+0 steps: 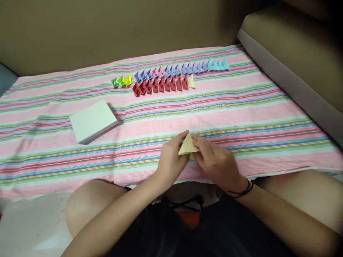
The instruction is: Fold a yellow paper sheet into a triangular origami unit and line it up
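A pale yellow sheet of paper (187,144), folded into a triangle with its tip pointing away from me, is held between both hands above the striped cloth. My left hand (173,157) closes on its left side. On its right edge, the thumb and fingers of my right hand (218,162) pinch the paper. Part of its lower flap shows beneath, and some fingertips are hidden behind it. Beyond my hands stand folded paper boats in two rows: the front row has several red boats (160,85) and one cream boat (191,81) at its right end.
The back row runs from purple boats (144,75) to light blue boats (218,64). Green and yellow boats (121,81) stand at its left. A stack of white paper (92,120) lies on the striped cloth (150,119). A brown cushion (292,53) borders the right side.
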Motion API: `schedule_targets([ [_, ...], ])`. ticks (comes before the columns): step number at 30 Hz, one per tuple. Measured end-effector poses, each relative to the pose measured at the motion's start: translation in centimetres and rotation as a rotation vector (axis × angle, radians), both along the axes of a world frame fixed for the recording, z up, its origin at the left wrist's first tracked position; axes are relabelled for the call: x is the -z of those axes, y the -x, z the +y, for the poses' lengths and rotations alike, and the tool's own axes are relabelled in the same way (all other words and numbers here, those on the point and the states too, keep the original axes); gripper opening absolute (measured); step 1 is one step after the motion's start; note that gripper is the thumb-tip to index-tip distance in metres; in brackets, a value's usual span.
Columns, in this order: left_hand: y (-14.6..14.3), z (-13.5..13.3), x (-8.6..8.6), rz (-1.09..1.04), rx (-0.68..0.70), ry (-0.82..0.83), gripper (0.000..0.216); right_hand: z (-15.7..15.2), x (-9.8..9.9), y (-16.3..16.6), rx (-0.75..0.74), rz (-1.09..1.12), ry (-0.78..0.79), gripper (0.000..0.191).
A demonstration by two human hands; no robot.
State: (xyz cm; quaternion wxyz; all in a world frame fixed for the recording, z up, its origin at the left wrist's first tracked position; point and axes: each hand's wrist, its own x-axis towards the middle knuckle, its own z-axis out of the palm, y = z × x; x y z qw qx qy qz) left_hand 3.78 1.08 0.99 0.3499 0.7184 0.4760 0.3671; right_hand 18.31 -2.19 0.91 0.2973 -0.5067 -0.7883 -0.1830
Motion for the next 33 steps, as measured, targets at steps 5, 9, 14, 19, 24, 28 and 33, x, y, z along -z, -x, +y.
schedule_targets([
  [5, 0.3, 0.2, -0.7, 0.064, 0.005, -0.005, 0.045, 0.1, -0.4, -0.4, 0.021, 0.242, 0.206, 0.012],
  [9, 0.2, 0.1, -1.5, 0.102, 0.025, 0.036, 0.025, 1.0, -0.9, -0.7, 0.014, 0.54, 0.493, 0.008],
  [14, -0.1, 0.2, -1.8, 0.161, 0.074, 0.052, 0.016, 1.9, -1.1, -0.9, 0.031, 0.661, 0.692, 0.013],
  [19, -0.5, -0.2, -1.6, 0.127, 0.098, 0.065, 0.023, 2.1, -1.2, -0.9, 0.098, 0.568, 0.625, 0.017],
  [24, -0.7, -0.4, -1.3, 0.123, 0.077, 0.11, 0.041, 2.3, -0.8, -0.9, 0.081, 0.605, 0.594, 0.023],
  [28, -0.6, -0.3, -1.4, 0.147, 0.075, 0.098, 0.037, 2.4, -0.5, -1.1, 0.05, 0.618, 0.575, 0.021],
  [33, 0.1, 0.2, -1.4, 0.044, 0.086, 0.139, 0.043, 2.2, -0.5, -1.4, -0.049, 0.746, 0.619, 0.032],
])
